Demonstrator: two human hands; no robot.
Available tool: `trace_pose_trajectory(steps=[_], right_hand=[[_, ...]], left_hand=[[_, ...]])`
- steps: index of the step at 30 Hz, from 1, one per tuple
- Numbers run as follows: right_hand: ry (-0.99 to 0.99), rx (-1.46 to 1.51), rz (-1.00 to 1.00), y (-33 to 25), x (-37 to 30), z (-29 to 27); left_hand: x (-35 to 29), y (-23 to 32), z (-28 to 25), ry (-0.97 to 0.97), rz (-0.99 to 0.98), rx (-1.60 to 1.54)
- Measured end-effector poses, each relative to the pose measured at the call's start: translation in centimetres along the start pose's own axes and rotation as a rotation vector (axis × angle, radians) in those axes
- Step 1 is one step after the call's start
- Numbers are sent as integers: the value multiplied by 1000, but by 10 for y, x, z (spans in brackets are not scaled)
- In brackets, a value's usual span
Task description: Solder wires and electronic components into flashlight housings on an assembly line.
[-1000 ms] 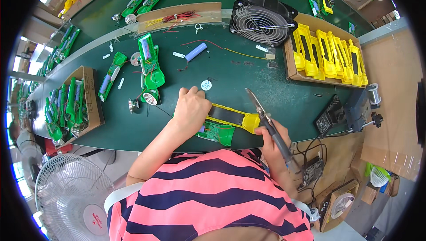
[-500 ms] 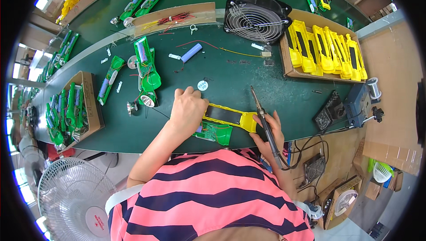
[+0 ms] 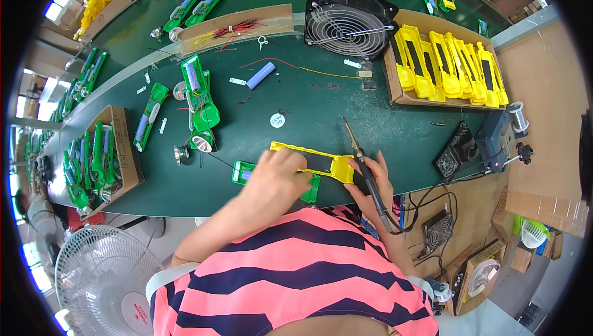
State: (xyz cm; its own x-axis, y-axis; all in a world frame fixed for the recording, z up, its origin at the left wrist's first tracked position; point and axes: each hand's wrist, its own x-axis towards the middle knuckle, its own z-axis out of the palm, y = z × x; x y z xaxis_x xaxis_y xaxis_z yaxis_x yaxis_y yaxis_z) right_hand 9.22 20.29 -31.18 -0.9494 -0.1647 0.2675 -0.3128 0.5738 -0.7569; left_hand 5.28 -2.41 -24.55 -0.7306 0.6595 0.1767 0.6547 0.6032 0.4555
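Note:
My right hand point(image 3: 378, 182) is closed round a soldering iron point(image 3: 369, 178), whose bare tip points up and away from me. Its thumb and fingers also touch the wide end of a yellow plastic casing point(image 3: 341, 169) with a dark panel inset. My left hand point(image 3: 279, 176) is bent over the other half of that casing, its fingers curled; what they pinch, if anything, is hidden. Beneath the left hand lies a green casing point(image 3: 243, 173) with a blue cell, mostly covered by the hand. A round white sticker point(image 3: 277, 120) lies on the table beyond.
At the right stands a cardboard box of yellow casings point(image 3: 454, 67), with a soldering station point(image 3: 496, 144) nearer me. A black fan point(image 3: 351, 24) sits at the back. Green lamp bodies point(image 3: 201, 101) and a box of them point(image 3: 92, 163) are leftward. A loose blue cell point(image 3: 260, 76) lies mid-table.
My left hand has moved toward me and slightly right, from the yellow casing's left end to over the green casing. More of the yellow casing's left end now shows. The right hand keeps its hold.

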Motion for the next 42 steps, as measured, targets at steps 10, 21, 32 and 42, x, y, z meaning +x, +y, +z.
trace_pose_trajectory(steps=[10,21,32,42], right_hand=[[0,46,-47,0,17,5],[-17,73,-320,-7,38,-12],[43,723,328,-1,31,-14],[-12,684,367,4,35,-1]], left_hand=[[-4,-4,46,335,32,-72],[5,-10,48,137,-267,-4],[13,-16,44,51,-267,31],[14,-17,46,29,-329,76]])
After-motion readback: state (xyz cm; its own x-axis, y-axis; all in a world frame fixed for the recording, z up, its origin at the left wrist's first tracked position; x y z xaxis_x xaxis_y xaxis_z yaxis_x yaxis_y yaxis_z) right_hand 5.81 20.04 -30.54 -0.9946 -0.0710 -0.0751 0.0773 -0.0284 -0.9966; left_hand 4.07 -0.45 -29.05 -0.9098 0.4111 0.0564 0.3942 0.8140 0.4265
